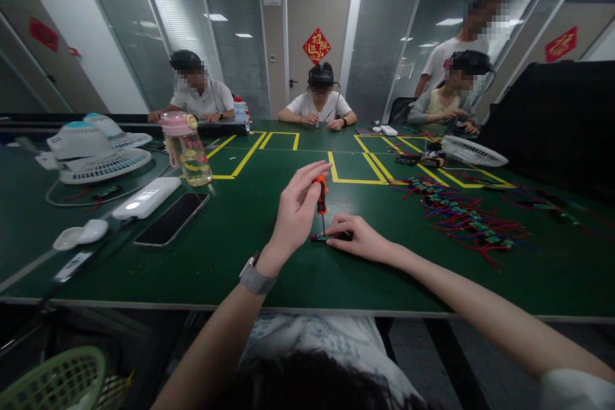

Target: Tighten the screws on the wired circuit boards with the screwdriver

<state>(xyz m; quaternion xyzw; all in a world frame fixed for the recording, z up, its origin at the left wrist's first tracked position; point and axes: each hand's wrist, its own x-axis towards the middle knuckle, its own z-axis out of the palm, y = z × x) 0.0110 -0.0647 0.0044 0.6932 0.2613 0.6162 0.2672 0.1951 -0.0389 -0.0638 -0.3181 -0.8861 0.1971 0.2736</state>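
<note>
My left hand (298,208) is closed round the orange and black handle of a screwdriver (321,195), which stands nearly upright. Its thin shaft points down to a small circuit board (319,238) lying on the green table. From the right, my right hand (354,237) pinches the board's near end between thumb and fingers. Where exactly the tip meets the board is too small to tell. On the right lies a row of several small circuit boards (461,211) with red and blue wires.
Left of my hands lie a black phone (173,219), a white power bank-like box (147,197) and a pink-lided bottle (185,150). White fans (98,157) stand farther left. Yellow tape (336,170) marks the green table (240,269). Several people are across it.
</note>
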